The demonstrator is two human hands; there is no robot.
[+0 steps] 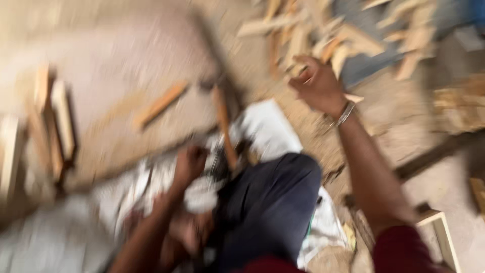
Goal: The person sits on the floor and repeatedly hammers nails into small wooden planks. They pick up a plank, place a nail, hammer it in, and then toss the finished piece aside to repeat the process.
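Observation:
The view is heavily blurred by motion. My right hand (pixel 317 83) reaches out to a heap of short pale wood pieces (pixel 323 35) on the ground and touches one; whether its fingers close on it is unclear. A metal bracelet (pixel 345 113) sits on that wrist. My left hand (pixel 189 164) is fisted low near my knee, next to a long narrow wooden stick (pixel 224 126) that stands beside it. I cannot tell whether the fist grips the stick. My knee in dark blue trousers (pixel 273 202) fills the lower middle.
A white sack or cloth (pixel 268 129) lies under my leg on sawdust-covered ground. A loose wood strip (pixel 160 104) lies at left centre. Stacked wood blocks (pixel 53 121) stand at the left edge. A dark board (pixel 434 154) runs at right.

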